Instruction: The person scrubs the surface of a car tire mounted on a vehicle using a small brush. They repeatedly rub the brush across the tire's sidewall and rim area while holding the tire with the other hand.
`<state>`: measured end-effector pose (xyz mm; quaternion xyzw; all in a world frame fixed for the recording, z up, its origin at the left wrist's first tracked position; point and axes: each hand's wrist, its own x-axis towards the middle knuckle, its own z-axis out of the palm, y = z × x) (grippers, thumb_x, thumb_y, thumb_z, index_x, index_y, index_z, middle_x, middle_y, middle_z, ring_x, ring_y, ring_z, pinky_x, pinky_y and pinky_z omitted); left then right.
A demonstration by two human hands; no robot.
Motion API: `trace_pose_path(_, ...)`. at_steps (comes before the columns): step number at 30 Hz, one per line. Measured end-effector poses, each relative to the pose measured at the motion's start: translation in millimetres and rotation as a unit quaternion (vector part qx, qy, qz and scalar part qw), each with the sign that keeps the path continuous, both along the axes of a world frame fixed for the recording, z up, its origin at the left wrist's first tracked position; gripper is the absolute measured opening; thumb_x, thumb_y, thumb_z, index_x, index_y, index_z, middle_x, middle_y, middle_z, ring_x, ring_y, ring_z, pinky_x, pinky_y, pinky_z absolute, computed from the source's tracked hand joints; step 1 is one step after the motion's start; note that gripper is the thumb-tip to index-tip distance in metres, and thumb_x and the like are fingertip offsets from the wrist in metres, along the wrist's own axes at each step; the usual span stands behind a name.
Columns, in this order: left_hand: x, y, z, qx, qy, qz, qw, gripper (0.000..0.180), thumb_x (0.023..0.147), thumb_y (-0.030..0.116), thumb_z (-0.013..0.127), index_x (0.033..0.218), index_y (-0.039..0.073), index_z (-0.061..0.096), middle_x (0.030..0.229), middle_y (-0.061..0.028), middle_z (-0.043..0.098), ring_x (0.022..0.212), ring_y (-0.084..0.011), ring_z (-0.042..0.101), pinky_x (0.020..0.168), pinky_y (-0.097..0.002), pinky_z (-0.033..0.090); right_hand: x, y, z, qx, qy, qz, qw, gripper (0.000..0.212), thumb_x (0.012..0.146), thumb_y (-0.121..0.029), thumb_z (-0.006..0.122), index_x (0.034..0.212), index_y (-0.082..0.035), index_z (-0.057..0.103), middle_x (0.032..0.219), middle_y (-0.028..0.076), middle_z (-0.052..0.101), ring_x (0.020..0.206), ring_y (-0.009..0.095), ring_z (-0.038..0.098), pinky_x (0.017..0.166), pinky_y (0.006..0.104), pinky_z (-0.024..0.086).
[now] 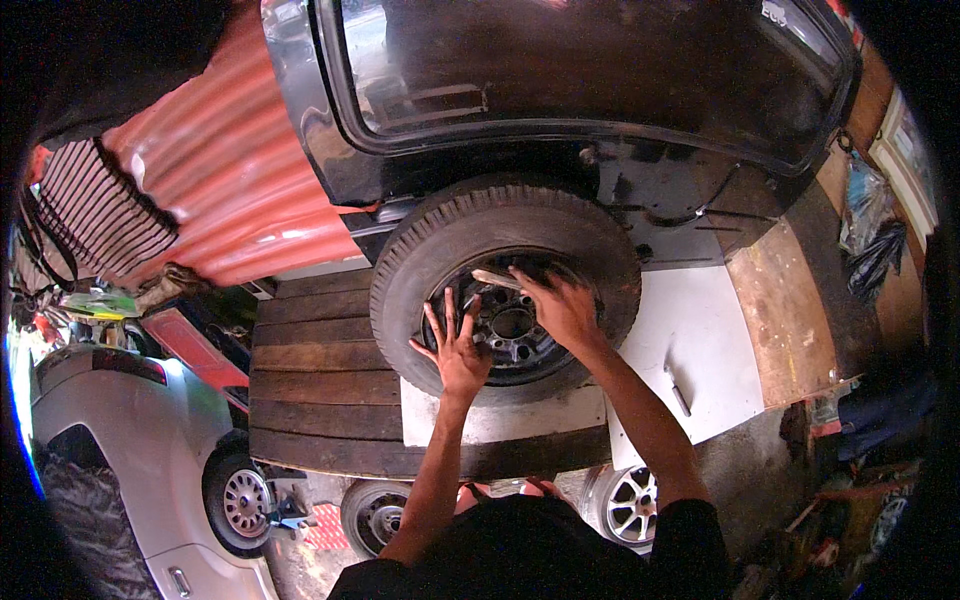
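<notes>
A black steel wheel rim [515, 350] with a treaded tyre [415, 240] around it lies in front of me. My left hand [461, 362] is over the left side of the rim with its fingers spread; it appears to hold nothing. Over the upper right of the rim, my right hand [562, 308] grips a thin, flat, tan-edged piece [494, 279]. That piece points left across the rim's upper part; its exact kind is not clear, and my fingers cover part of it.
Under the wheel is a wooden plank table [320, 350] with a white sheet [690, 340], on which lies a dark pen-like object [680, 392]. A dark panel with a window [600, 70] stands behind. Other wheels [632, 505] sit below the table; a silver car [150, 450] is at left.
</notes>
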<state>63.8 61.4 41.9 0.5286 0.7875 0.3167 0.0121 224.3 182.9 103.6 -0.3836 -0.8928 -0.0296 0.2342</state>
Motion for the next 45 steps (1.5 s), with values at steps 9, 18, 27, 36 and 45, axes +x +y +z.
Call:
trace_pose_path(9,-1,-3,-1,0.008,0.010,0.013,1.000,0.086,0.070,0.007,0.065,0.148,0.035,0.043,0.167,-0.0021,0.012,0.152,-0.0404,0.002,0.101,-0.0833,-0.003,36,-21,-6,-0.048,0.091,-0.081,0.991,0.037,0.092,-0.023,0.065,0.129,-0.025,0.066,0.095,0.018,0.070,0.080,0.035,0.068,0.068,0.0427,0.055)
trace_pose_path(18,8,5,-4,0.012,0.013,0.042,0.999,0.082,0.069,0.009,0.063,0.146,0.032,0.046,0.167,-0.0032,0.012,0.152,-0.0424,0.002,0.099,-0.0848,-0.003,50,4,-29,-0.019,0.081,-0.055,0.995,0.039,0.091,-0.020,0.067,0.130,-0.023,0.065,0.085,0.018,0.069,0.069,0.035,0.067,0.063,0.0452,0.054)
trace_pose_path(27,20,7,-4,0.028,0.007,0.042,0.999,0.086,0.069,0.013,0.068,0.150,0.024,0.041,0.166,-0.0130,0.006,0.152,-0.0435,-0.002,0.102,-0.0823,-0.002,110,-39,-95,-0.081,0.186,-0.164,0.965,0.035,0.090,-0.027,0.069,0.125,-0.028,0.069,0.094,0.018,0.071,0.073,0.038,0.069,0.068,0.0470,0.056)
trace_pose_path(36,36,18,1,0.029,-0.010,-0.056,0.998,0.097,0.070,0.016,0.070,0.157,0.021,0.027,0.164,-0.0253,-0.001,0.150,-0.0488,-0.003,0.107,-0.0775,0.008,74,3,-77,-0.075,0.202,-0.070,0.974,0.036,0.093,-0.021,0.066,0.128,-0.019,0.066,0.097,0.016,0.071,0.081,0.033,0.070,0.072,0.0424,0.056)
trace_pose_path(45,31,15,0,0.003,0.038,-0.078,0.996,0.101,0.072,0.013,0.069,0.159,0.027,0.020,0.163,-0.0267,0.001,0.149,-0.0509,-0.001,0.106,-0.0777,0.014,77,-22,-91,-0.090,0.304,-0.061,0.946,0.028,0.094,-0.022,0.065,0.120,-0.013,0.071,0.094,0.017,0.073,0.074,0.033,0.070,0.067,0.0403,0.055)
